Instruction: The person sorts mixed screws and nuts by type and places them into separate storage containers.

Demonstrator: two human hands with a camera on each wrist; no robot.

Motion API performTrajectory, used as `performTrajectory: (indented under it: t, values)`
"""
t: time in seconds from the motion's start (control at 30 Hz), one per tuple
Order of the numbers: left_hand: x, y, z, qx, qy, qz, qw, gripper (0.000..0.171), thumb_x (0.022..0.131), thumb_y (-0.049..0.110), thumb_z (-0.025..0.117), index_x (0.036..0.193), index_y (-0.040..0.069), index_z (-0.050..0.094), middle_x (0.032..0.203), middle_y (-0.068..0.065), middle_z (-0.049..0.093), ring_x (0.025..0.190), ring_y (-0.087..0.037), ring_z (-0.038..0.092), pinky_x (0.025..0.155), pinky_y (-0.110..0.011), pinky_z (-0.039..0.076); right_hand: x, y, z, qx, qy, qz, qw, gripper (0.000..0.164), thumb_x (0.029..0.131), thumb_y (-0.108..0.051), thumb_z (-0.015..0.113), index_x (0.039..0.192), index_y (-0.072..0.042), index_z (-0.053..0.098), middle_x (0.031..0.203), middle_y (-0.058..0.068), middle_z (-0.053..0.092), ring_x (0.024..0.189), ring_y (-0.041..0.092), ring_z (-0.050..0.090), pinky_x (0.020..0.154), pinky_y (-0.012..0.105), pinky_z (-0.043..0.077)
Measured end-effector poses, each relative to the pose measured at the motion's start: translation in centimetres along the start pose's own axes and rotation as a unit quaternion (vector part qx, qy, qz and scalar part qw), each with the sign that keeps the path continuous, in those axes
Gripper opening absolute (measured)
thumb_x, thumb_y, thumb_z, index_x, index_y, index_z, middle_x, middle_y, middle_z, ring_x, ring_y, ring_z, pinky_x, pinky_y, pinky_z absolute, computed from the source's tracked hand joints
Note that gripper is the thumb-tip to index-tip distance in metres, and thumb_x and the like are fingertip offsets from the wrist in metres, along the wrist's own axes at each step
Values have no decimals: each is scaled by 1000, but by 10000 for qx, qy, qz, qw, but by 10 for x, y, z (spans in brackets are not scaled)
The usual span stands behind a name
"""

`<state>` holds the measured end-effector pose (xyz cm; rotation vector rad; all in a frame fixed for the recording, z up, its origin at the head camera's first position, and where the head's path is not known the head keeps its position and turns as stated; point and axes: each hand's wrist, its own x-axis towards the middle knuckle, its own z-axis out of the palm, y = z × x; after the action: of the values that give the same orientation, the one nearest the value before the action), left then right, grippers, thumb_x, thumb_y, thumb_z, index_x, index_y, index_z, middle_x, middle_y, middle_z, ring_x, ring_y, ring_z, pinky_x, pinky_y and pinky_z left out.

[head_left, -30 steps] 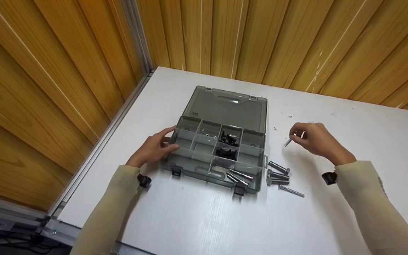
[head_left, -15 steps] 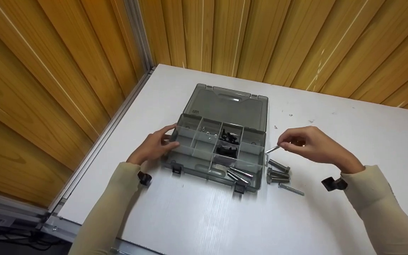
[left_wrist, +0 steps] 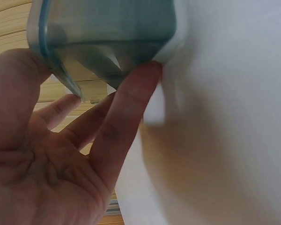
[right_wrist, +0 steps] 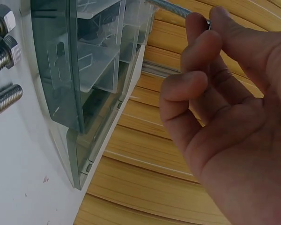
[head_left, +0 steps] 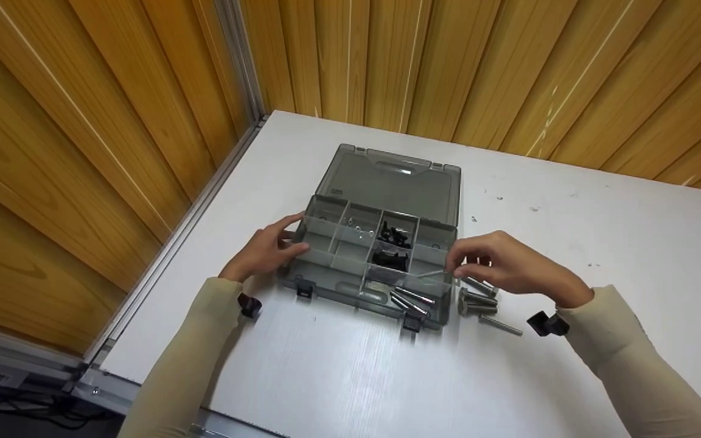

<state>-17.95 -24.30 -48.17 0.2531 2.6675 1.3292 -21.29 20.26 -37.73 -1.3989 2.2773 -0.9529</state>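
A grey translucent compartment box (head_left: pixel 326 296) lies with its lid folded back. My left hand (head_left: pixel 265 250) grips its left side, thumb on the top rim and a finger (left_wrist: pixel 126 117) against the lower side wall. My right hand (head_left: pixel 499 264) pinches a threaded bolt (right_wrist: pixel 175 8) between thumb and index finger. It is over the box's right edge, and the bolt points left across the front right compartment. Two shiny bolts (head_left: pixel 412 302) lie in that compartment. Black screws (head_left: pixel 394 236), black parts (head_left: pixel 389 260) and small nuts (head_left: pixel 359 231) sit in other compartments.
Right of the box lie several thick hex bolts (head_left: pixel 478 301) and one thinner bolt (head_left: pixel 501 325) on the white table (head_left: pixel 350 377). Tiny bits (head_left: pixel 533 208) are scattered behind the right hand. The grey lid (head_left: pixel 393 185) reaches toward the wood-pattern wall (head_left: pixel 448 67).
My right hand has carried the bolt leftward, from the table on the right to over the box's right front compartment. My left hand has stayed on the box's left side.
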Motion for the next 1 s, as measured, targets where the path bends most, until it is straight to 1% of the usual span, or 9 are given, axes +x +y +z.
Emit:
performTrajectory:
  t: [0.13,0.27,0.33,0.47,0.57,0.73,0.8,0.87,1.0]
  values:
    - [1,0,0,10,9,-26,10000,74,101,34,69,163,20,32,155,-22,46,131,-40,57,103,-58,47,5,-1,10,-48,-236,-92,9997,18,99,-4,67,98,-21,74,93,-8,73,80,14,68,69,30,55]
    - [1,0,0,14,7,-45,10000,74,101,35,69,163,21,32,155,-22,46,131,-41,56,104,-59,47,11,-1,20,-343,-454,-101,9983,21,98,-1,69,97,-20,75,91,-11,73,77,18,69,70,29,55]
    - [1,0,0,-7,-1,-76,10000,75,100,35,69,163,22,31,154,-22,46,131,-41,56,104,-59,46,13,-2,25,-497,-519,-31,9974,20,96,-1,71,96,-20,77,91,-12,73,76,18,69,70,29,55]
    - [1,0,0,-53,8,-123,9999,75,100,35,70,163,23,32,153,-22,47,131,-40,56,105,-58,46,17,-3,33,-769,-638,158,9949,16,94,-4,74,97,-19,81,94,-9,77,81,11,73,74,31,57]
    - [1,0,0,-55,29,-116,9999,75,100,35,70,163,23,32,153,-21,48,131,-40,57,105,-58,46,20,-3,39,-954,-673,240,9929,16,94,-6,75,98,-19,83,97,-8,78,86,4,72,79,34,58]
    - [0,-1,1,-66,27,-92,9999,75,100,35,70,163,23,32,155,-20,46,132,-39,56,105,-58,46,23,-2,46,-1347,-590,272,9888,15,94,-9,75,96,-21,84,95,-14,77,85,0,70,80,38,58]
    - [0,-1,1,-69,22,-94,9999,75,100,35,70,163,24,32,156,-20,45,133,-39,56,105,-58,46,24,-2,49,-1464,-552,266,9873,14,93,-10,76,94,-22,84,93,-16,77,83,-1,70,79,38,58]
    - [0,-1,0,-66,22,-83,9999,75,100,35,70,163,23,32,155,-21,46,132,-39,56,105,-58,46,25,-1,51,-1507,-532,238,9869,13,92,-9,77,93,-20,84,91,-15,77,82,0,70,77,37,58]
    - [0,-2,0,-49,32,-53,10000,75,100,36,70,163,22,32,153,-21,48,132,-39,56,105,-58,46,26,1,56,-1619,-559,172,9851,16,88,-4,78,89,-19,84,85,-11,77,73,0,67,71,35,58]
